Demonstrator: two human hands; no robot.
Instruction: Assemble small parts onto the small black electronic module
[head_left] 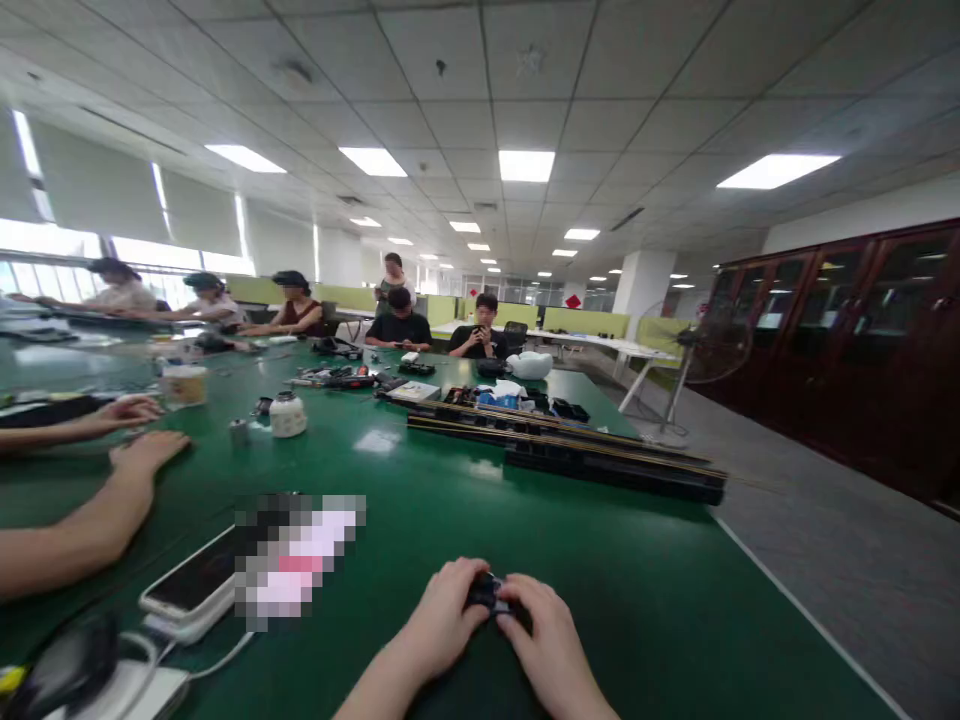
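Head view puts the small dark object (491,594) between the person's two hands at the near side of the green table (420,530), with the left hand (448,612) pinching one end between thumb and fingers and the right hand (541,628) gripping the other; whether it also touches the tabletop cannot be told. Judging by its size and glossy look, it is probably light and stiff, perhaps a little slippery, with small parts that could be fragile. Its two opposite ends, where the fingertips already sit, seem the best places to hold, using gentle pressure.
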